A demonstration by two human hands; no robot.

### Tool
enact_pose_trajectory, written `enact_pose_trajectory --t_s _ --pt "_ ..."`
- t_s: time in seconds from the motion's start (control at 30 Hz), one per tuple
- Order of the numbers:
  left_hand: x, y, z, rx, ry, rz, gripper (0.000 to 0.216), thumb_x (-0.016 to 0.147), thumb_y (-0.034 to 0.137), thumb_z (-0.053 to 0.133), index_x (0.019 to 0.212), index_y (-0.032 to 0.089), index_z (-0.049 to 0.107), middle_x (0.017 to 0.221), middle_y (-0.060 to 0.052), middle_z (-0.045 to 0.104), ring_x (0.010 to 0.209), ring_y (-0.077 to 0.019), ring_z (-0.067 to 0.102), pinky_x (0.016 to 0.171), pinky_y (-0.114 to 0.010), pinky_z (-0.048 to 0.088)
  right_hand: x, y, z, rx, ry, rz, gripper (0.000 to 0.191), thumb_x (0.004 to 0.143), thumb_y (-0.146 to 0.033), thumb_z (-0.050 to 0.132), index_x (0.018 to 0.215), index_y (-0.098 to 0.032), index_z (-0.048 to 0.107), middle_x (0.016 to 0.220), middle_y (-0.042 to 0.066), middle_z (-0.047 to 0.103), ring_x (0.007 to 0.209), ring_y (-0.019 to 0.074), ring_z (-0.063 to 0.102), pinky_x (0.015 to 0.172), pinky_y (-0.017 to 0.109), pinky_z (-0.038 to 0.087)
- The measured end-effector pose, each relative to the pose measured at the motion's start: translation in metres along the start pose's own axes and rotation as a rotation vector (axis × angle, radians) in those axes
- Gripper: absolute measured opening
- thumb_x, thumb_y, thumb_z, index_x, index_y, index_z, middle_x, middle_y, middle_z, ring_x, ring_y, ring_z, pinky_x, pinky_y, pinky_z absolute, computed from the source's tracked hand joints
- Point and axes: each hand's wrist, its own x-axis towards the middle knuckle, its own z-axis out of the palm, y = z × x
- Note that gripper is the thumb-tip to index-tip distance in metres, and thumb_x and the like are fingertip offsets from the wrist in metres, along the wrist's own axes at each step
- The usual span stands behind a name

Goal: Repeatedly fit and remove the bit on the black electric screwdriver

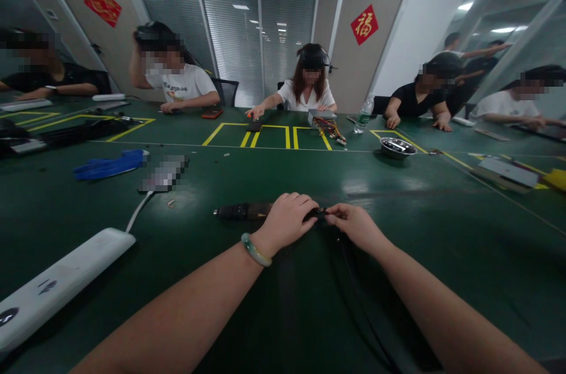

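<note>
Head view showed a red sign [364, 24] reading "福". Left hand [287, 220] gripped a dark, slim tool [241, 211]; right hand [354, 225] pinched its black cable [354, 279].

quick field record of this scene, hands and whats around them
left hand: closed over a dark elongated tool lying on the green table
right hand: pinching the tool's right end, by a black cable
near left: white power strip, blue glove
far side: metal bowl, water bottle
</note>
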Motion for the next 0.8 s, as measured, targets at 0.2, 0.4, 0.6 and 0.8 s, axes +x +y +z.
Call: enact_pose_trajectory --t_s 0.2,0.4,0.6,0.8 --pt "0.003 0.003 0.001 0.043 -0.012 -0.026 0.019 0.089 0.033 0.060 0.105 0.023 0.059 0.104 -0.002 0.062 0.096 -0.0205 0.055 0.082 -0.035 0.041 -0.002 0.001 0.005 -0.112 0.087 0.046 0.018 0.082 -0.036 0.061 0.090 -0.019 0.066 0.079 0.001 0.070 0.067 0.0134 0.062 0.059 0.024 0.044" --pt "0.008 0.012 0.005 0.108 -0.007 -0.046 0.012 0.088 0.026 0.060 0.098 0.020 0.058 0.099 -0.004 0.061 0.096 -0.0210 0.055 0.086 -0.036 0.040 -0.003 0.001 0.004 -0.120 0.108 0.065 0.017 0.080 -0.031 0.063 0.091 -0.019 0.065 0.078 0.001 0.070 0.068 0.0132 0.063 0.060 0.023 0.044" --pt "0.010 0.012 0.009 0.120 -0.006 -0.085 0.013 0.087 0.028 0.061 0.096 0.020 0.056 0.097 -0.003 0.061 0.092 -0.0211 0.055 0.080 -0.035 0.040 -0.005 0.000 0.001 -0.129 0.053 0.035 0.020 0.080 -0.031 0.064 0.095 -0.019 0.066 0.080 0.001 0.070 0.070 0.0139 0.064 0.061 0.024 0.045" --pt "0.008 0.007 0.006 0.068 -0.020 -0.044 0.014 0.087 0.029 0.061 0.098 0.021 0.058 0.097 -0.002 0.063 0.093 -0.0206 0.056 0.081 -0.035 0.041 -0.015 -0.010 -0.002 -0.195 0.026 0.049 0.020 0.079 -0.028 0.066 0.097 -0.021 0.068 0.082 0.001 0.071 0.074 0.0142 0.065 0.064 0.024 0.046"
